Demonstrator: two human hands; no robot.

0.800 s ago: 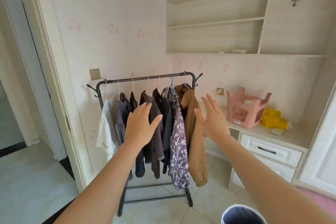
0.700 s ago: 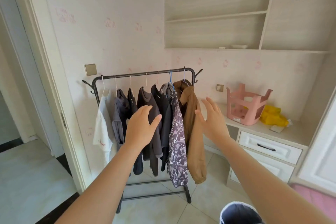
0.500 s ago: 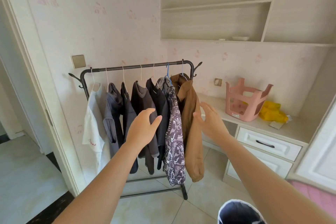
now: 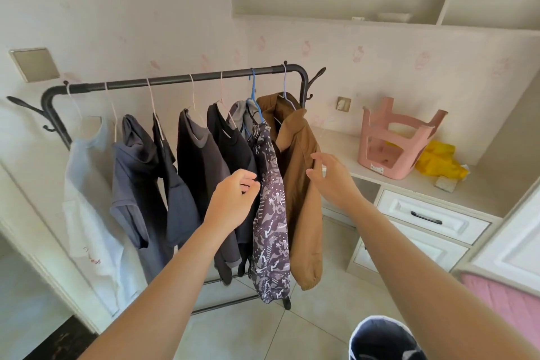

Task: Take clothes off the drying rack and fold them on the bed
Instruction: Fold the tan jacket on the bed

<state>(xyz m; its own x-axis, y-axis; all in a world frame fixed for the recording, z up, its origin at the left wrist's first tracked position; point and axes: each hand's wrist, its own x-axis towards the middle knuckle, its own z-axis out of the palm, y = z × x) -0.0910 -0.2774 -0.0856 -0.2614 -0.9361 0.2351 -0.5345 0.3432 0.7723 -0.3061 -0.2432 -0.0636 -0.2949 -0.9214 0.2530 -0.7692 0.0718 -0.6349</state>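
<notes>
One black metal drying rack [image 4: 175, 80] stands against the pale papered wall, its top rail loaded with clothes on thin wire hangers. None is on the bed yet.

To the right of the rack is a white drawer unit [image 4: 423, 216] with a pale countertop. The pink quilted bed cover [image 4: 508, 301] shows at the lower right corner, well apart from the rack.

Clothes, biggest first:
- white T-shirt [image 4: 87, 199], far left end of the rail
- brown zip jacket [image 4: 301, 213], far right end, sleeve hanging down
- purple-grey patterned garment [image 4: 270, 228], just left of the jacket and touching it, hung from a blue hanger [image 4: 252, 90]
- charcoal sweatshirt [image 4: 198, 166], mid rail
- slate-blue T-shirt [image 4: 131, 178], beside the white one
- navy garment [image 4: 175, 199], narrow, between slate-blue and charcoal
- black top [image 4: 230, 143], partly hidden behind the left arm
- grey hooded piece [image 4: 239, 109], only its collar visible

An upturned pink plastic stool [image 4: 394, 140] sits on the countertop, legs up. A crumpled yellow cloth [image 4: 438, 161] lies just beside it.

Both bare arms reach forward. Left hand [image 4: 233, 204]: fingers loosely curled, tips at the left edge of the patterned garment, nothing grasped. Right hand [image 4: 333, 181]: fingers relaxed and spread, tips at the jacket's shoulder seam; contact looks light, no grip seen.
</notes>
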